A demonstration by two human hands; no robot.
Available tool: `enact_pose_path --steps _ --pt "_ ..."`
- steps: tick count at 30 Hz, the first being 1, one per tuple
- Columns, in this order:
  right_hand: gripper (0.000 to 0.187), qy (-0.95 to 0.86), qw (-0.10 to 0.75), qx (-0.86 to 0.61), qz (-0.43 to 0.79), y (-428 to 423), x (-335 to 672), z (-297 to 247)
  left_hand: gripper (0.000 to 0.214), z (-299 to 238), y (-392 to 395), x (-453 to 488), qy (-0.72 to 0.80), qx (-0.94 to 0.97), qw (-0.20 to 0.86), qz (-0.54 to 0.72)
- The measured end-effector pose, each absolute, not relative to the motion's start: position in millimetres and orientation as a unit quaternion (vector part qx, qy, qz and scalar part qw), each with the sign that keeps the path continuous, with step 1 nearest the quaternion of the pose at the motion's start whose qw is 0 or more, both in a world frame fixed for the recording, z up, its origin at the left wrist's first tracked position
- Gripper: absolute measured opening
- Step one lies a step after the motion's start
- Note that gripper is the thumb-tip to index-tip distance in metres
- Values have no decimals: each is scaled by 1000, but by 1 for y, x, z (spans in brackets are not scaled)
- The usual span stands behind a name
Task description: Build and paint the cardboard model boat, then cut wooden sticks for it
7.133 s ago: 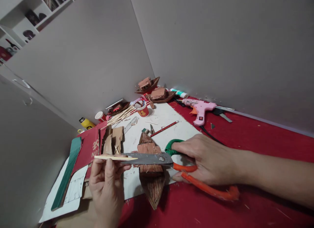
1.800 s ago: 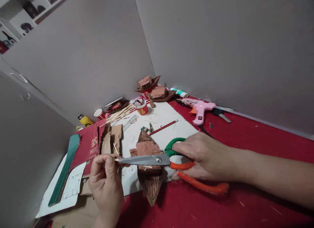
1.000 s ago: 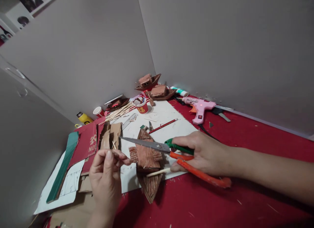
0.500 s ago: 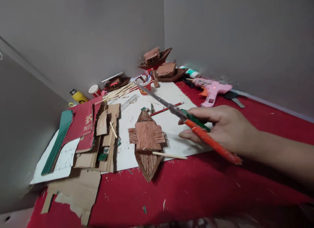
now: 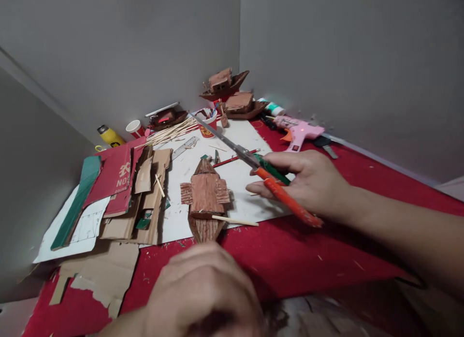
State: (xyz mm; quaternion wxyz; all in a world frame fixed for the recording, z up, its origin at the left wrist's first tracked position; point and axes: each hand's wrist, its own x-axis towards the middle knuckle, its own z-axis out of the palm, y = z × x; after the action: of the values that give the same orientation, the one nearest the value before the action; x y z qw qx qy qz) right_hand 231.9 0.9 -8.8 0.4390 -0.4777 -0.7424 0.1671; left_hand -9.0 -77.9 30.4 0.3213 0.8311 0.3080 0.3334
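Observation:
My right hand [image 5: 308,182] holds scissors [image 5: 241,153] with one orange and one green handle, the blades pointing to the back left. Close to the camera, my left hand [image 5: 206,288] shows its back with the fingers curled in. Anything inside it is hidden. Just beyond that hand lies a brown model boat [image 5: 208,194], with ribbed side flaps on its cabin; the left hand covers its near tip from view. A thin wooden stick [image 5: 239,221] lies against the boat's right side. Behind the boat rests a red pencil [image 5: 232,160].
Cardboard pieces [image 5: 121,177] are stacked at the left. Wooden sticks [image 5: 170,131], a cup of tools [image 5: 208,126] and a pink glue gun [image 5: 299,131] stand toward the back. Finished-looking model boats [image 5: 239,102] sit in the corner. A white sheet [image 5: 250,201] covers part of the red table.
My left hand has come into view from the bottom, in front of the boat. My right hand with the scissors has shifted a little left as the view moved.

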Motion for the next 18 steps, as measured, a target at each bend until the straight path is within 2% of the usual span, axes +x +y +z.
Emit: enact_pose_path --steps 3,5,9,12,15,18 --pt "50 -748 448 -462 164 -1 230 -4 16 27 -59 11 247 940 -9 235" --pt "50 -754 448 -455 157 -2 230 -1 14 24 -50 25 250 956 -93 122" --pt "50 -762 458 -438 135 -1 231 0 12 17 -42 49 285 949 -115 -73" --pt "50 -758 462 -440 133 0 231 0 13 10 -37 57 289 941 -133 -115" --pt "50 -752 460 -452 139 0 231 0 11 4 -37 54 280 944 -146 -91" --pt "49 -742 462 -457 166 0 232 3 16 7 -43 43 258 959 -102 62"
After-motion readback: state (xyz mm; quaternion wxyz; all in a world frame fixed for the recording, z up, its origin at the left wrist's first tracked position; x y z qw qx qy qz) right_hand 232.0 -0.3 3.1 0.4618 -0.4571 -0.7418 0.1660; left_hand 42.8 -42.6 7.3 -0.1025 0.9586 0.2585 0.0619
